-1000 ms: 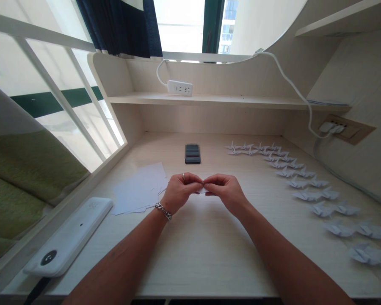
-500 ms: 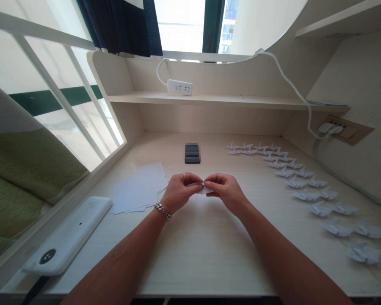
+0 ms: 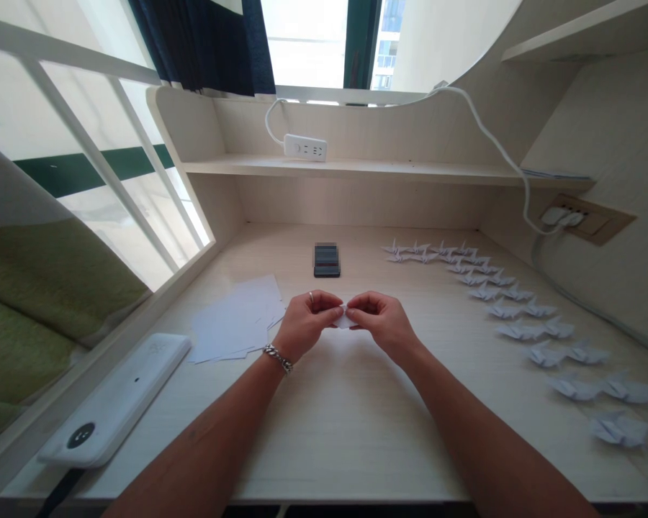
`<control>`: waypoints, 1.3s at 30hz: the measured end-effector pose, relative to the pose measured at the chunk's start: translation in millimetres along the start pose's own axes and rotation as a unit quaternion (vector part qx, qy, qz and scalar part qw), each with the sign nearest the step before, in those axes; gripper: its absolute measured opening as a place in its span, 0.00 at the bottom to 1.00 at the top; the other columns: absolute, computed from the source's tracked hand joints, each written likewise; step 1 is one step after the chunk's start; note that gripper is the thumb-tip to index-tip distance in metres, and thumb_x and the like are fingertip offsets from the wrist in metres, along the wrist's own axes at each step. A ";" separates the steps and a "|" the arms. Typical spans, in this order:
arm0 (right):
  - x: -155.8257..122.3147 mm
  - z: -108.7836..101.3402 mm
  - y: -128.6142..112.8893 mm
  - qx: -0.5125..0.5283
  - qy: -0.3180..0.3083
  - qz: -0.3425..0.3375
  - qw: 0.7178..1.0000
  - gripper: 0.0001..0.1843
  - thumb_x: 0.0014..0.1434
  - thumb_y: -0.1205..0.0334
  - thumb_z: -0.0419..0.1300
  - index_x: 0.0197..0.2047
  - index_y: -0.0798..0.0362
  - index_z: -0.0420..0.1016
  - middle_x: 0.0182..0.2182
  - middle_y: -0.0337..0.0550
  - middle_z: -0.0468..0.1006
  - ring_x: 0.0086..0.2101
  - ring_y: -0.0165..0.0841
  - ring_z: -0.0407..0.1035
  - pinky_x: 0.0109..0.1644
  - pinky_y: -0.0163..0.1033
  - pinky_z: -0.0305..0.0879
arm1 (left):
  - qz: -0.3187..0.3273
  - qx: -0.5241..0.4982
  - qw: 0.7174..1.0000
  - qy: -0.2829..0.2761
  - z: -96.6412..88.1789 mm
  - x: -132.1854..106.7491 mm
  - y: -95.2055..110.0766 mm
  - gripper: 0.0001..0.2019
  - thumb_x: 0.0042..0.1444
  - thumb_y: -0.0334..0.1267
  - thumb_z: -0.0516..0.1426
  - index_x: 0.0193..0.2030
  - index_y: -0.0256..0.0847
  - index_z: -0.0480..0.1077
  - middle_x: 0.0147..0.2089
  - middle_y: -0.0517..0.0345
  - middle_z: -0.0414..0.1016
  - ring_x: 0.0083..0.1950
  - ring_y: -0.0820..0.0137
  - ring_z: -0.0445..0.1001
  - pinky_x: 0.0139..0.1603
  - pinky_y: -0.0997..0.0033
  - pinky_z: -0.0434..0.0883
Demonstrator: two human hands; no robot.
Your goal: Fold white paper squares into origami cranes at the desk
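A small piece of folded white paper (image 3: 344, 321) is pinched between my two hands, above the middle of the desk. My left hand (image 3: 307, 322), with a ring and a chain bracelet, closes thumb and fingers on its left side. My right hand (image 3: 381, 321) pinches the right side the same way. Most of the paper is hidden behind my fingers, so its exact shape cannot be made out. Left of my left hand lies a loose stack of white paper sheets (image 3: 235, 324). Several folded white paper cranes (image 3: 502, 310) stand in rows along the right.
A dark, blurred-out flat object (image 3: 327, 260) lies beyond my hands. A long white device (image 3: 116, 399) with a black cord rests at the left edge. On the back shelf (image 3: 378, 167) sits a white power strip (image 3: 305, 147); its cable runs to the wall socket (image 3: 591, 219).
Both hands stay nearly in place, with a slight shift of thumbs and fingers on the folded paper. The paper now sits a little further left and lies more between the thumbs.
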State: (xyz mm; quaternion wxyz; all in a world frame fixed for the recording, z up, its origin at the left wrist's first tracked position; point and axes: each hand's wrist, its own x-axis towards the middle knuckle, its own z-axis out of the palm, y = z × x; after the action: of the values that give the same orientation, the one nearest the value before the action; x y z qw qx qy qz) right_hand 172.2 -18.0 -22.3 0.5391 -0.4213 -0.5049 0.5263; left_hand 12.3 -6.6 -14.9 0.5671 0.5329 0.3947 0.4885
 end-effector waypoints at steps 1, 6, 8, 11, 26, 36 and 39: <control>0.0 0.2 0.4 0.002 0.000 0.001 1.000 0.13 0.42 0.58 0.70 0.30 0.56 0.76 0.25 0.39 0.78 0.28 0.32 0.73 0.33 0.39 0.74 | 0.004 0.001 1.000 0.002 -0.2 0.3 -0.6 0.13 0.40 0.36 0.68 0.32 0.32 0.74 0.30 0.54 0.77 0.31 0.70 0.75 0.34 0.69 0.75; 1.0 -0.1 3.3 -0.001 -0.002 0.013 1.000 0.15 0.43 0.57 0.70 0.32 0.56 0.75 0.26 0.41 0.78 0.29 0.33 0.73 0.32 0.39 0.73 | 0.031 0.024 0.999 0.001 -0.1 0.9 -2.0 0.12 0.41 0.35 0.67 0.32 0.32 0.73 0.29 0.55 0.77 0.30 0.72 0.75 0.33 0.71 0.74; 1.5 -0.5 4.8 -0.003 -0.002 0.004 1.000 0.15 0.43 0.57 0.70 0.32 0.56 0.75 0.26 0.41 0.78 0.29 0.33 0.73 0.33 0.40 0.73 | 0.030 0.032 0.999 -0.002 0.0 1.2 -2.7 0.12 0.42 0.35 0.67 0.32 0.32 0.73 0.29 0.54 0.77 0.31 0.71 0.75 0.33 0.71 0.74; 2.2 -1.0 7.0 -0.004 -0.002 -0.017 1.000 0.15 0.43 0.57 0.71 0.32 0.56 0.74 0.26 0.42 0.78 0.29 0.34 0.72 0.34 0.41 0.72 | 0.021 0.043 0.999 0.003 -0.5 2.0 -4.1 0.12 0.42 0.35 0.67 0.33 0.32 0.73 0.30 0.54 0.77 0.31 0.70 0.75 0.33 0.70 0.75; 5.6 -2.3 11.6 -0.055 0.000 -0.068 0.996 0.10 0.45 0.61 0.68 0.30 0.54 0.72 0.25 0.38 0.74 0.28 0.31 0.69 0.32 0.36 0.65 | 0.013 0.021 1.000 0.010 -0.8 2.2 -2.3 0.07 0.44 0.30 0.63 0.33 0.33 0.73 0.28 0.56 0.76 0.30 0.70 0.75 0.31 0.69 0.75; 1.4 -0.6 8.4 -0.112 -0.010 -0.096 0.989 0.08 0.49 0.60 0.65 0.29 0.53 0.70 0.26 0.40 0.73 0.28 0.32 0.67 0.32 0.37 0.64 | 0.047 0.079 0.996 -0.009 -1.4 2.4 -7.1 0.11 0.44 0.34 0.66 0.34 0.34 0.74 0.32 0.53 0.77 0.35 0.70 0.76 0.39 0.70 0.73; -0.1 1.0 7.4 -0.128 -0.006 -0.104 0.986 0.08 0.49 0.60 0.65 0.29 0.52 0.69 0.26 0.39 0.72 0.28 0.31 0.66 0.31 0.37 0.63 | 0.050 0.076 0.996 0.000 -0.9 2.4 -8.6 0.10 0.43 0.33 0.66 0.33 0.34 0.73 0.32 0.54 0.77 0.34 0.70 0.75 0.39 0.70 0.72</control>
State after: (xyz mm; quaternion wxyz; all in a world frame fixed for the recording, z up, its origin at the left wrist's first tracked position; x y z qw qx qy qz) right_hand 170.2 -17.5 -29.5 0.5296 -0.4289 -0.6123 0.4009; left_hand 13.1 -3.6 -23.3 0.4998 0.5939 0.4033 0.4846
